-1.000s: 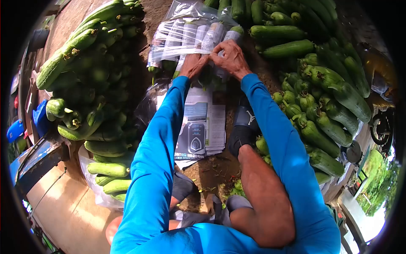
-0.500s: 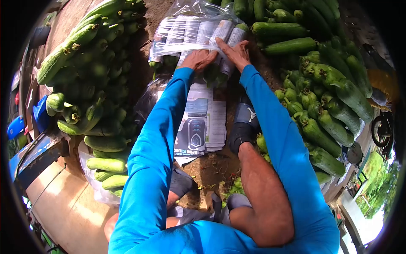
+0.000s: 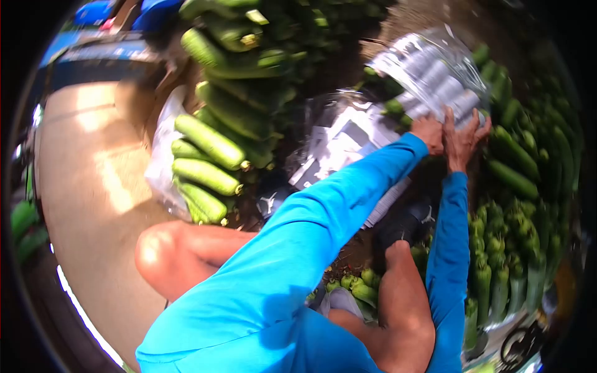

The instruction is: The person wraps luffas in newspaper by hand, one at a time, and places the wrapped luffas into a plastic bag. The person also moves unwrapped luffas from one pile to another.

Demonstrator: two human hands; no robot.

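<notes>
Newspaper-wrapped vegetables (image 3: 429,73) lie side by side in a clear plastic bag (image 3: 457,46) at the upper right. At the near edge of the bag is my left hand (image 3: 428,132), its fingers bent and their tips hidden against the bundle. Close beside it on the right, my right hand (image 3: 461,138) rests on the nearest wrapped rolls with its fingers spread. Green ends of vegetables stick out at the bundle's left side. Printed newspaper sheets (image 3: 354,133) lie on the ground to the left of my hands.
Long green vegetables (image 3: 236,105) are heaped at the upper left, with paler ones (image 3: 208,177) on white plastic (image 3: 163,161). More green vegetables (image 3: 513,155) are piled on the right. My bent legs (image 3: 404,298) are below. A blue object (image 3: 93,12) is at the top left.
The view has turned and shifted left, so the bag, hands and newspaper appear farther right. Both hands remain at the near edge of the bag.
</notes>
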